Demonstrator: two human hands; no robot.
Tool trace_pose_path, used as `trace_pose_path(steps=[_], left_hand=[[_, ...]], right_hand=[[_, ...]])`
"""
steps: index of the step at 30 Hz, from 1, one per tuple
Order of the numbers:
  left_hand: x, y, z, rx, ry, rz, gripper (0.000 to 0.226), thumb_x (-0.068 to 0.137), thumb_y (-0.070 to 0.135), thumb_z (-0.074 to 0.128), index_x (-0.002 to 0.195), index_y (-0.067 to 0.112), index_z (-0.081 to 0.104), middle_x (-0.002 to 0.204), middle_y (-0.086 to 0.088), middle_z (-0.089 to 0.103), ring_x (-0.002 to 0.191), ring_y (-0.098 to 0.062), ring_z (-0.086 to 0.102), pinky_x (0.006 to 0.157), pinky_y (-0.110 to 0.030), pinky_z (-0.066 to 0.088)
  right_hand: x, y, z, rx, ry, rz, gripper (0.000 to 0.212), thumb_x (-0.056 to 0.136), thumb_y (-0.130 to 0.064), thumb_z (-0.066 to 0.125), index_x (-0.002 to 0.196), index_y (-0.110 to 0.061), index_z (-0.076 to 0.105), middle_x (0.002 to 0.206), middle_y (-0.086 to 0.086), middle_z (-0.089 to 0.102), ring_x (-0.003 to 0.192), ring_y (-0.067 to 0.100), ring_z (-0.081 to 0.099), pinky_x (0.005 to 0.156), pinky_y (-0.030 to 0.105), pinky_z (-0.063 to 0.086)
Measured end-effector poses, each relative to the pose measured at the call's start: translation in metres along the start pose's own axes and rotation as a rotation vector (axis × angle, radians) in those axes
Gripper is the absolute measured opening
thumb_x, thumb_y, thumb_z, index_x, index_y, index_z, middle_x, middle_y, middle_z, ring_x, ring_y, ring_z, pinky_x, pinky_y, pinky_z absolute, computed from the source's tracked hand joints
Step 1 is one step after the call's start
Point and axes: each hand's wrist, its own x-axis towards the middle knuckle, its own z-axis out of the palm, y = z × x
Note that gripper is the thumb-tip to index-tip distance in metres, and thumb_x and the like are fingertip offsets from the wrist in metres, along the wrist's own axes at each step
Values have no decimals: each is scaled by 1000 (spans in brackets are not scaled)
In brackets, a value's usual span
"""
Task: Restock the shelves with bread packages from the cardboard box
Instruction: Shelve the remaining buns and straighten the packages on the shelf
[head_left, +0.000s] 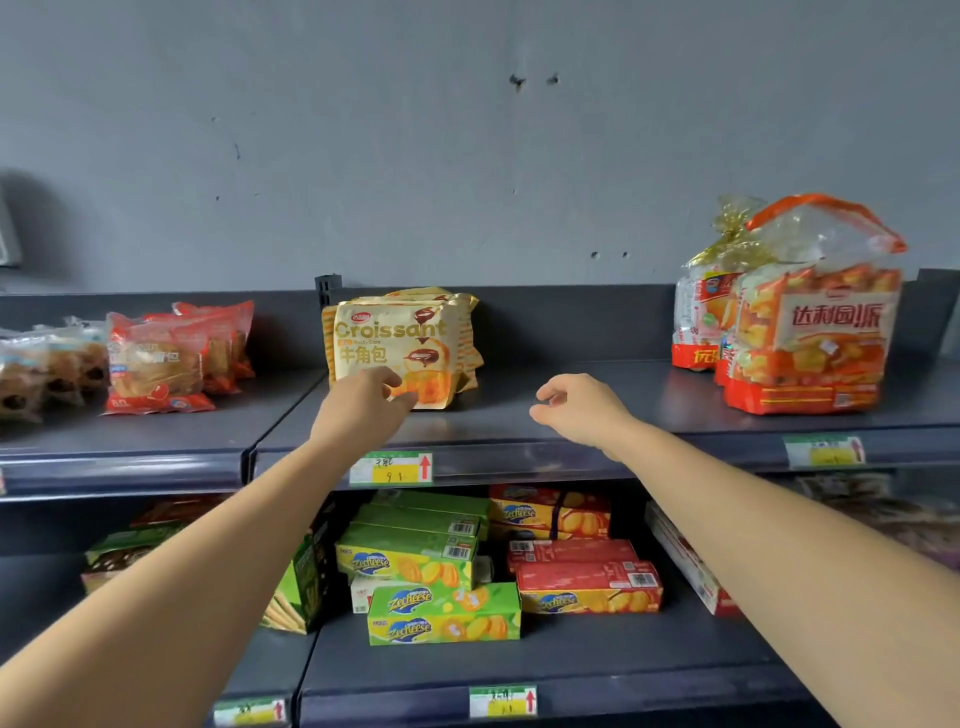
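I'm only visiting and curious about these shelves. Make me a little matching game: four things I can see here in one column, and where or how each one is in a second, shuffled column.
Things
1. croissant pack
2. orange cake bag
3. green biscuit boxes
4. right hand

Places or states
A. on the lower shelf
B. on the top shelf, far right
C. over the top shelf's front, holding nothing
D. on the top shelf, middle, at the left hand

Pairs: 1-D, 2-B, 3-A, 4-C
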Motion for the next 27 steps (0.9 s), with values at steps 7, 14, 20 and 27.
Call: trace_pose_path(steps=[7, 14, 20, 27], left_hand=[[12, 53, 27, 72, -54, 165, 36, 92, 36, 57, 123, 17, 59, 119, -6, 64, 103, -25, 59, 79, -32, 48], [24, 104, 69, 18, -89, 317, 42, 91, 31, 62, 130, 14, 57, 124, -6, 62, 111, -23, 59, 88, -31, 46], [19, 157, 116, -45, -170, 365, 44, 89, 31, 64, 129, 15, 57, 123, -4, 62, 110, -21, 58, 92, -33, 49], [8, 229, 164, -76, -227, 337, 42, 89, 28, 64, 128, 16, 58, 127, -3, 61, 117, -21, 55, 99, -34, 45]], right_hand=[[-5, 30, -41, -25, 66, 93, 33, 89, -32, 60, 120, -20, 62, 124, -1, 61, 111, 20, 56, 95, 35, 47], [-15, 77, -86, -77, 154, 199, 34, 89, -32, 61, 121, -20, 61, 127, -1, 60, 112, 20, 57, 95, 37, 48], [-32, 130, -121, -119, 209, 275, 35, 88, -33, 63, 120, -19, 63, 128, -1, 60, 115, 21, 56, 96, 36, 47], [-39, 200, -174, -91, 251, 350, 34, 88, -34, 65, 119, -20, 63, 124, -1, 62, 113, 20, 57, 97, 37, 48]])
